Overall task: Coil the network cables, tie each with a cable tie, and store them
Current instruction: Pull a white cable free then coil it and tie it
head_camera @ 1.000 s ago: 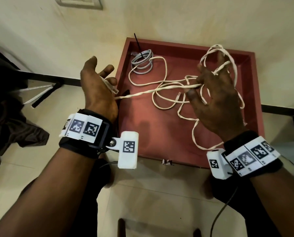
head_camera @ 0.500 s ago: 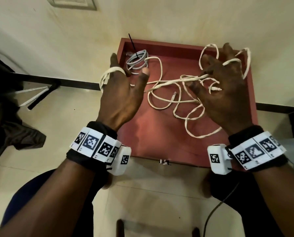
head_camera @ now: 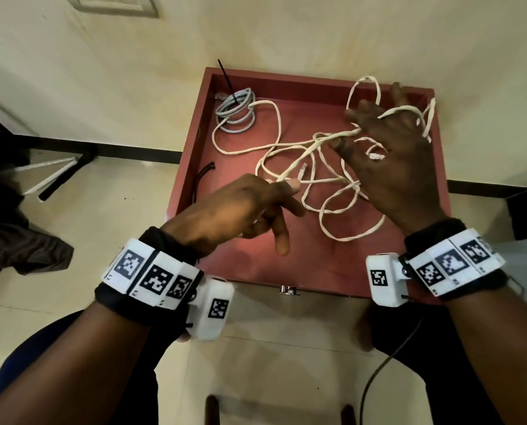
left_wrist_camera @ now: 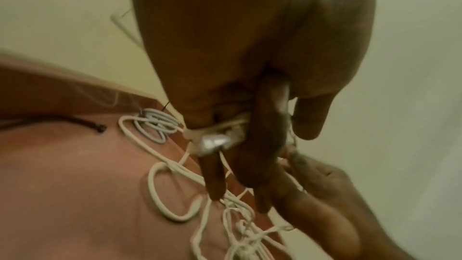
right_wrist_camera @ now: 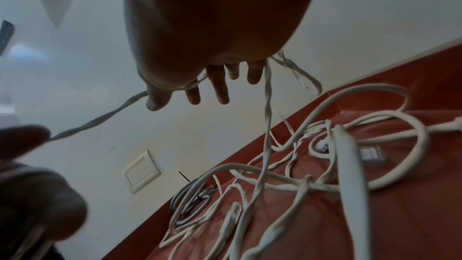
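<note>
Head view: a shallow red rectangular wooden tray is lying on the cream tiled floor, its far rim sitting against the pale wall and its raised sides closing in the centre of the frame. Bare tray floor is showing at lower centre, near the front rim.

A long cream-white network cable is sprawling in loose tangled loops across the middle and right of the tray. The left hand, at centre frame, is pinching one strand between thumb and forefinger just beside a clear plug, other fingers loosely extended. The right hand, at upper right, is holding its fingers spread with several loops draped around them.

A grey coiled network cable, bound by a black cable tie, is resting in the upper-left tray corner.
</note>
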